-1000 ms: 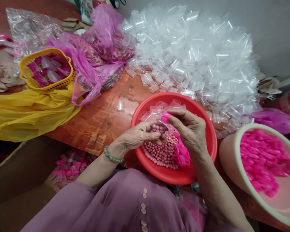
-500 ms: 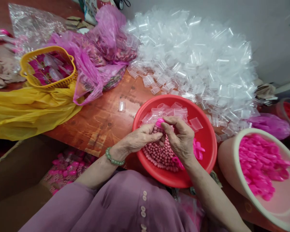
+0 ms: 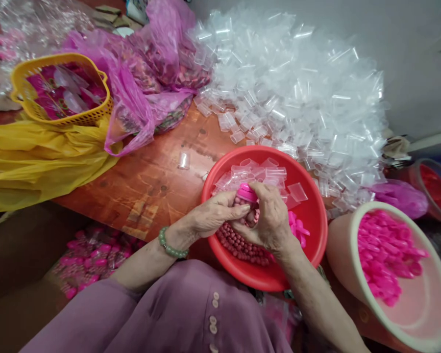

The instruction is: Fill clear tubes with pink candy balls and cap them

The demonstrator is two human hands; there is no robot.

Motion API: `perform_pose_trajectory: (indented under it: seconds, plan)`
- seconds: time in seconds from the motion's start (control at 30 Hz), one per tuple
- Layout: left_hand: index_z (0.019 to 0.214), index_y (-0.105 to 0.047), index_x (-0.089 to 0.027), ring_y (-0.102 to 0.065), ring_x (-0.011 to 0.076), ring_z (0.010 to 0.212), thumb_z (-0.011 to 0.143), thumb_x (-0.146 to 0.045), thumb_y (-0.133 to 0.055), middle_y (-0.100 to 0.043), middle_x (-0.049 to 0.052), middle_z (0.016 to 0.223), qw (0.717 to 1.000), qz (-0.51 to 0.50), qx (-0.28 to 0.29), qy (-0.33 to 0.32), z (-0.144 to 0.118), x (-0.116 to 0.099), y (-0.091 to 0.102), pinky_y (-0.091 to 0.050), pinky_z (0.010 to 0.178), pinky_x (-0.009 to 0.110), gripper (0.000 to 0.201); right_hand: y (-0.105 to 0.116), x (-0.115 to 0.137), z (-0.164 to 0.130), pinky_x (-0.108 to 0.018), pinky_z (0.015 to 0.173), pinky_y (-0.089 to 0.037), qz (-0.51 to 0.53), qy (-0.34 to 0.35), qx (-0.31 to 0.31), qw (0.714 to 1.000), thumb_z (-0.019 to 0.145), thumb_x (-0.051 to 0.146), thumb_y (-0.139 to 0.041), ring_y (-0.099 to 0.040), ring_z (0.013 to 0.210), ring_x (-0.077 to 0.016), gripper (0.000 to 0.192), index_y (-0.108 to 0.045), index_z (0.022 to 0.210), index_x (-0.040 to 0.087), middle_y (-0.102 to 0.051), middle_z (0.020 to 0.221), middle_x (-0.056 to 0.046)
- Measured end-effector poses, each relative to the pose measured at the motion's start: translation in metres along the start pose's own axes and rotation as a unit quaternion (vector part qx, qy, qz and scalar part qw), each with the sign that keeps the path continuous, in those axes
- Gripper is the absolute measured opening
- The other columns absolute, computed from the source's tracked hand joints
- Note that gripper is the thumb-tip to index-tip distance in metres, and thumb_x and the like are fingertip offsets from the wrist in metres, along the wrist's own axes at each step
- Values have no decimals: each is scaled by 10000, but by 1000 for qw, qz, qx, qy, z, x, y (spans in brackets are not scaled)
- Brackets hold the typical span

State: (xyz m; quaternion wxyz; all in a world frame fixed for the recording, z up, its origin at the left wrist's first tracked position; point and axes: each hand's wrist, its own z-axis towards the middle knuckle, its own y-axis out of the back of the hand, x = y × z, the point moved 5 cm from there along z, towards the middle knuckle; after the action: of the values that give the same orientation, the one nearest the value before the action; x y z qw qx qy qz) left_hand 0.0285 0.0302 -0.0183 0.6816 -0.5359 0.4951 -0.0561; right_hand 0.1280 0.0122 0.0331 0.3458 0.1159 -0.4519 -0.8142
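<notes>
Over the red basin (image 3: 319, 245), my left hand (image 3: 211, 213) is closed around a clear plastic tube of pink beads (image 3: 238, 201). A bright pink cap (image 3: 246, 192) sits at the top of this tube. My right hand (image 3: 274, 218) wraps the other side, its fingers on the cap and its thumb low by the tube. Fingers hide most of the tube. Below the hands, loose pink beads (image 3: 238, 245) lie in the basin. Clear empty tubes (image 3: 275, 172) are at its far side, and pink plastic pieces (image 3: 299, 229) at its right.
A big heap of clear tubes (image 3: 297, 93) covers the table behind the basin. One tube (image 3: 184, 161) lies alone on the table (image 3: 158, 171). At right stands a white tub (image 3: 347, 250) of pink caps. Left are a yellow basket (image 3: 90, 117), purple bags (image 3: 139, 103) and a box of filled tubes (image 3: 95, 257).
My right hand has turned from a fingertip hold on the pink piece to a wider grip around cap and tube. The pink cap now shows more fully. The view has shifted slightly.
</notes>
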Motion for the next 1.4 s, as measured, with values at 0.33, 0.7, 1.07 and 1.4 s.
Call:
perform_pose_trajectory:
  seconds: [0.33, 0.7, 1.07, 1.4]
  plan:
    - [746, -632, -110, -549, 104, 691, 754, -424, -778, -599, 25, 724, 999, 4, 30, 21, -1, 1, -2, -435, 697, 242, 347, 3, 6, 2, -427, 721, -558, -11, 4, -23, 1000, 757, 357, -688, -634, 886, -285, 724, -388, 1392, 181, -638, 1035, -139]
    - [808, -594, -123, -550, 93, 680, 779, -418, -755, -586, 11, 740, 1000, 16, 4, 20, 2, 2, -1, -424, 654, 232, 337, -2, -2, -1, -518, 814, -549, 30, -29, 61, 997, 793, 406, -668, -588, 1019, -333, 882, -223, 1510, 147, -574, 1197, -191]
    - [725, -544, -135, -492, 76, 608, 707, -459, -803, -546, -19, 665, 999, 35, -11, 34, 2, 1, -3, -391, 585, 220, 416, -3, 0, -3, -455, 772, -593, -8, 8, 9, 1000, 792, 377, -633, -657, 976, -309, 743, -346, 1452, 190, -645, 1095, -164]
    - [702, -661, -116, -608, 142, 521, 851, -718, -459, -628, 64, 591, 990, -53, -81, 100, 13, 5, 6, -512, 571, 281, 653, -8, -1, -2, -494, 829, -592, 13, 0, 25, 1000, 791, 407, -708, -629, 1089, -344, 874, -272, 1485, 103, -609, 1198, -232]
